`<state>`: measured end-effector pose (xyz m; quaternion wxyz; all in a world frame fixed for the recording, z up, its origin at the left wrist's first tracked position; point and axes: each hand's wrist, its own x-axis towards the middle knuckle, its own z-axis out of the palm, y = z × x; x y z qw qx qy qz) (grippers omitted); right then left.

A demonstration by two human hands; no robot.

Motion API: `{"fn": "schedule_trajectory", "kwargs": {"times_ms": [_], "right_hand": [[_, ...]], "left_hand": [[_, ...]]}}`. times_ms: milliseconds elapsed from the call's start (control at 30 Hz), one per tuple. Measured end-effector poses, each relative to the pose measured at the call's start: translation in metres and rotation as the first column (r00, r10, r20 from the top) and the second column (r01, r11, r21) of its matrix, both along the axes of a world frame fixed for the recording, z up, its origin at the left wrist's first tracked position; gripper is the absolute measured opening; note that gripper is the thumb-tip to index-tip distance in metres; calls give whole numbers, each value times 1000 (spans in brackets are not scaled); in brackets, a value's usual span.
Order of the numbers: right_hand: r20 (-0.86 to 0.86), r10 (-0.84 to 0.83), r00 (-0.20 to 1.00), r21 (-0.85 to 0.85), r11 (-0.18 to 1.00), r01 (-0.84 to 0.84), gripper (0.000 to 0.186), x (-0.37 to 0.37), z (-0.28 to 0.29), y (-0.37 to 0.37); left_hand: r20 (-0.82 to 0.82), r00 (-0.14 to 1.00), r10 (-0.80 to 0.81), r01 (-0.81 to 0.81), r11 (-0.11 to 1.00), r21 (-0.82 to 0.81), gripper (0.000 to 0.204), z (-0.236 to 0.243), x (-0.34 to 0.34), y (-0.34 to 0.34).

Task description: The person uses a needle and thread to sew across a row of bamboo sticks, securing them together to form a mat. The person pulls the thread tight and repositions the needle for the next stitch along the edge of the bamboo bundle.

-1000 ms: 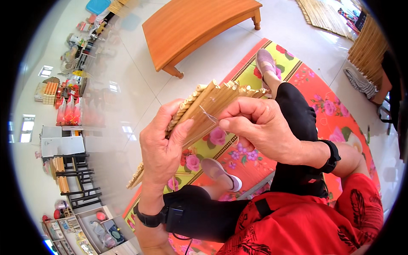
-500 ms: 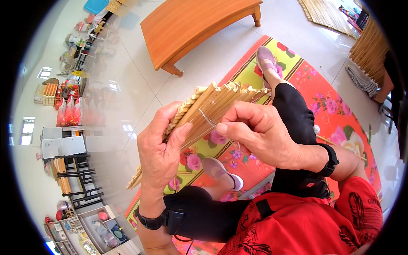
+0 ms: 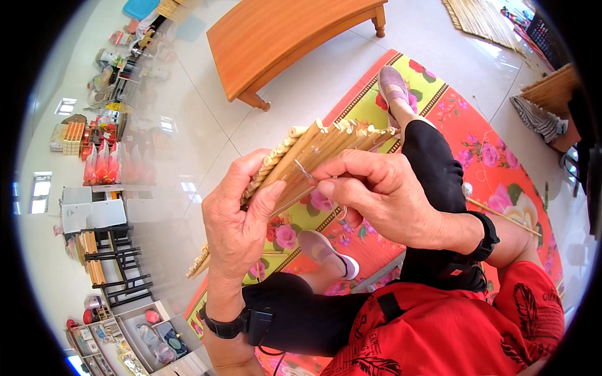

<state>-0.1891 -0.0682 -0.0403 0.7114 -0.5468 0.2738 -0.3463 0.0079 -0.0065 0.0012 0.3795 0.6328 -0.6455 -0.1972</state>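
Now nearer: right hand (image 3: 395, 197) comes closer to the stick bundle (image 3: 305, 156)

In the head view, the stick bundle is in front of the person, above the floral mat (image 3: 451, 122). The left hand (image 3: 233, 210) holds it firmly, with thumb on the near face and fingers behind. The right hand is narrow: thumb and forefinger pinch a pale thread (image 3: 302, 168). Compared with half a second ago, these fingertips are closer to the sticks, and the visible thread between is shorter. In my judgement, the thread work is continuing; whether it is fastened, I cannot tell.
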Motion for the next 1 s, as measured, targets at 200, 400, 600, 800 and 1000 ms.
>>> {"fn": "schedule_trajectory", "kwargs": {"times_ms": [200, 400, 600, 800, 1000], "right_hand": [[23, 15, 1000, 7, 1000, -16, 15, -1, -1, -2], [17, 10, 1000, 0, 1000, -10, 15, 0, -1, -1], [2, 2, 1000, 2, 1000, -2, 15, 1, 0, 0], [-19, 4, 1000, -25, 1000, -5, 19, 0, 1, 1], [-7, 13, 1000, -16, 1000, -13, 21, -1, 1, 1]], "left_hand": [[2, 1000, -6, 6, 1000, -21, 26, -1, 0, 0], [-4, 1000, 5, -5, 1000, -13, 27, -2, 0, 1], [5, 1000, 14, -14, 1000, -19, 27, -1, -1, 2], [13, 1000, 12, -11, 999, -38, 26, -2, -2, 1], [8, 1000, 22, -22, 999, -28, 26, -1, -4, 2]]}}
